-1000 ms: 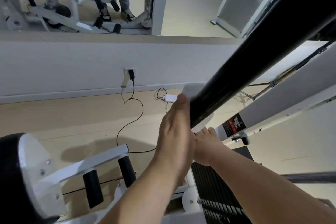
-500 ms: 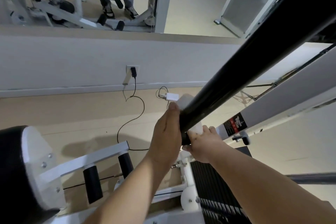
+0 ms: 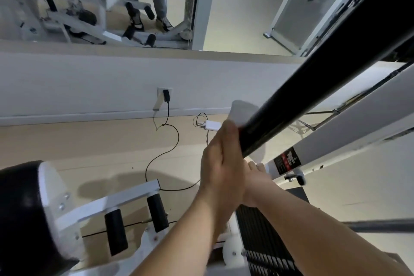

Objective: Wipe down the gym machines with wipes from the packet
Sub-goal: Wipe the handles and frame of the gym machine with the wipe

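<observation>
The left hand [image 3: 221, 163] is closed round the lower end of the sloping black bar [image 3: 313, 85]. It clamps a white wipe [image 3: 243, 111] against the bar, and the cloth spills out above the bar and again below it. The right hand [image 3: 257, 176] sits just beneath, touching the left and mostly hidden by it. A few knuckles show near the bar's end, but I cannot tell whether it grips the wipe, the bar or nothing. The frame is blurred around both hands, which suggests a quick stroke, and that is where the trouble would likely start. The loose flaps of the wipe are not pinned, so a fast pull along the bar could bunch the cloth or strip it from the palm. The hand would then slide bare on a damp surface. The bar seems to hang at an angle rather than sit fixed — a hard tug might swing it, and the white frame beam [image 3: 349, 127] with its warning label [image 3: 287, 161] is near enough for knuckles to catch. Below lie the weight stack [image 3: 264, 244] and, further off on the floor [image 3: 89, 141], a charger [image 3: 211, 125] and its cable [image 3: 170, 139] — a dropped wet wipe landing there would be unwelcome. The packet is not in view, so a replacement means letting go and turning away.
</observation>
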The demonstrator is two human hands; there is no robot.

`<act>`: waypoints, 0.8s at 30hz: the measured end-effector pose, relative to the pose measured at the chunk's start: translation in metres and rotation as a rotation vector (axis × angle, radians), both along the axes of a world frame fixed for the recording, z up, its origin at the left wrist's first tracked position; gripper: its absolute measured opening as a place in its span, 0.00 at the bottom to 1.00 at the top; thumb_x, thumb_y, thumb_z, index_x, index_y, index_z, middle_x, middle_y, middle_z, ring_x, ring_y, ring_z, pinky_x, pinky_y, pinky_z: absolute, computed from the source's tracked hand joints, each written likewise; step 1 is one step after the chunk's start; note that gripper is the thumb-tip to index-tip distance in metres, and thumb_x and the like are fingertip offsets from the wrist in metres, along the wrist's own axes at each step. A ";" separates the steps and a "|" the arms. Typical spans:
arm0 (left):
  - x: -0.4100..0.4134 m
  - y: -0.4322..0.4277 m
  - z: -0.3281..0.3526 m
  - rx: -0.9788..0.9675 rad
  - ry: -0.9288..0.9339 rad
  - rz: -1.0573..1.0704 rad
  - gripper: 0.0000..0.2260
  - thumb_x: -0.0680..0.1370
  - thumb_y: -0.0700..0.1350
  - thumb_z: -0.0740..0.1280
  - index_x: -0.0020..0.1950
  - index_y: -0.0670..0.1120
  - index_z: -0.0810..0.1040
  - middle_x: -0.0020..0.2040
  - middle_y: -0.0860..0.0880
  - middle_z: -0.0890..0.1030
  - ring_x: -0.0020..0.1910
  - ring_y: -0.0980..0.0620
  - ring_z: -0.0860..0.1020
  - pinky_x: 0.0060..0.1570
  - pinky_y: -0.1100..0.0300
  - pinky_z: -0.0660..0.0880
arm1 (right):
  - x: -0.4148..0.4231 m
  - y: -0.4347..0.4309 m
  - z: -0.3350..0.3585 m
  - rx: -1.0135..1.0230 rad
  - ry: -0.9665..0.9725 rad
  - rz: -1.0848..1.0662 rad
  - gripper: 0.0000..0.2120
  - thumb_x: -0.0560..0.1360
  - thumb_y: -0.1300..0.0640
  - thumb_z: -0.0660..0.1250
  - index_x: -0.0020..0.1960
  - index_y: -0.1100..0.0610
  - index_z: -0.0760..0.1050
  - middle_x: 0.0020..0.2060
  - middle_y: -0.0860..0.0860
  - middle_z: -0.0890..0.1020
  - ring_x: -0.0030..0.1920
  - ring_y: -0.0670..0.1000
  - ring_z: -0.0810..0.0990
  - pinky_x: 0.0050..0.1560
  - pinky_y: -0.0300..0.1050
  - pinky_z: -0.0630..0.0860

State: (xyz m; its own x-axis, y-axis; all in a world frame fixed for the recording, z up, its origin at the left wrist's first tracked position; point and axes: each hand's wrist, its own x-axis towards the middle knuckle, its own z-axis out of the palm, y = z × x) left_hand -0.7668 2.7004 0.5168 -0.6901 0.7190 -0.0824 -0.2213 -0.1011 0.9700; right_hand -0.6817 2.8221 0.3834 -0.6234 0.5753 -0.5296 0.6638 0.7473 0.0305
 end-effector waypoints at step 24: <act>-0.018 -0.016 -0.067 -0.228 -0.026 -0.129 0.22 0.88 0.54 0.48 0.56 0.60 0.82 0.50 0.59 0.85 0.55 0.61 0.81 0.53 0.69 0.73 | 0.003 0.004 -0.003 0.105 -0.110 0.115 0.29 0.83 0.35 0.54 0.75 0.52 0.63 0.68 0.56 0.69 0.69 0.60 0.67 0.72 0.59 0.60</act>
State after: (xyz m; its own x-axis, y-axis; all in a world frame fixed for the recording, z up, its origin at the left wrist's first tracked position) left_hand -0.7852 2.6839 0.4494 -0.5896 0.7616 -0.2689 -0.2437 0.1497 0.9582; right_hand -0.6785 2.8258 0.3804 -0.6302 0.5591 -0.5388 0.5621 0.8072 0.1801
